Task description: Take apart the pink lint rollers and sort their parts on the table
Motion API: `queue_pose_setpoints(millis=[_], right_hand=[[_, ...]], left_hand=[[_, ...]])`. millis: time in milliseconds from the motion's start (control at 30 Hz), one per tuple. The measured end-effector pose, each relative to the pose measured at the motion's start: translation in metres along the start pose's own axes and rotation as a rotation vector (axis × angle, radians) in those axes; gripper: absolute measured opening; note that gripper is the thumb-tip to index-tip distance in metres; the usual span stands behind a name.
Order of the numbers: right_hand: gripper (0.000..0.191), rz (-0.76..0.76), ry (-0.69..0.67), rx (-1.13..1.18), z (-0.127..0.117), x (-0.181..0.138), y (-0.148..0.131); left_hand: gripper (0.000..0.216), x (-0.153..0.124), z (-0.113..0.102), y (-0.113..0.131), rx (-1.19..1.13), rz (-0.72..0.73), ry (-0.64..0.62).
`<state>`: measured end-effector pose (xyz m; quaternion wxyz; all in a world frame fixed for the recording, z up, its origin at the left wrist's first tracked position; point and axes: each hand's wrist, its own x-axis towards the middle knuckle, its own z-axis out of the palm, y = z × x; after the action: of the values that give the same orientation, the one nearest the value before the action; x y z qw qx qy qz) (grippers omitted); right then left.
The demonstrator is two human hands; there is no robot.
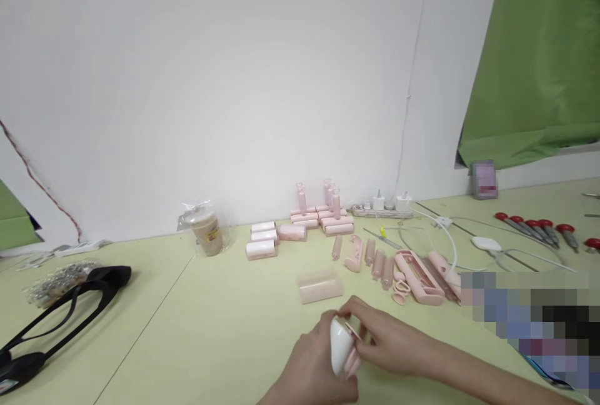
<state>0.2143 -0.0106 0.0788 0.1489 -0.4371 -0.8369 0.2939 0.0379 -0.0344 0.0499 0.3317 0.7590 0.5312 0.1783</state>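
Note:
My left hand (pixel 312 358) is wrapped round a white and pink plastic piece (pixel 341 345) with a rounded, glossy white end, low in the middle of the view. From the right, my right hand (pixel 391 336) pinches the pink edge of the same piece between thumb and fingers. Part of the piece is hidden by both hands. Just beyond them a translucent pink half-tube cover (pixel 320 286) lies on the table. To its right lie a curved pink plastic part (pixel 355 254), several translucent pink tubes (pixel 377 263) and an open pink housing (pixel 418 277).
White cylinders (pixel 261 249) and stacked pink ones (pixel 338 225) stand near the wall, beside a bagged drink cup (pixel 207 233). A power strip (pixel 382 210) trails white cables. Red-handled tools (pixel 535 228) lie right; a black strap-like object (pixel 89 311) lies left.

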Motion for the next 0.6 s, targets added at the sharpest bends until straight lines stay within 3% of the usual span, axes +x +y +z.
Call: queue_pose_setpoints(millis=[133, 233, 300, 433, 500, 600], right_hand=[[0.057, -0.069, 0.303, 0.251, 0.013, 0.003, 0.013], [0.055, -0.032, 0.502, 0.520, 0.022, 0.010, 0.021], [0.047, 0.009, 0.473, 0.690, 0.026, 0.015, 0.021], [0.040, -0.020, 0.190, 0.965, 0.030, 0.023, 0.017], [0.042, -0.024, 0.237, 0.962, 0.026, 0.028, 0.021], [0.049, -0.040, 0.442, 0.697, 0.011, 0.041, 0.035]], left_hand=[[0.070, 0.013, -0.002, 0.003, -0.024, 0.040, 0.164], [0.062, 0.022, -0.005, 0.006, -0.178, 0.018, 0.242], [0.058, 0.028, -0.005, 0.009, -0.331, 0.041, 0.289], [0.071, 0.037, -0.007, 0.004, -0.442, 0.164, 0.345], [0.098, 0.042, -0.012, -0.009, -0.416, 0.220, 0.321], [0.123, 0.055, -0.023, -0.039, -0.353, 0.211, 0.337]])
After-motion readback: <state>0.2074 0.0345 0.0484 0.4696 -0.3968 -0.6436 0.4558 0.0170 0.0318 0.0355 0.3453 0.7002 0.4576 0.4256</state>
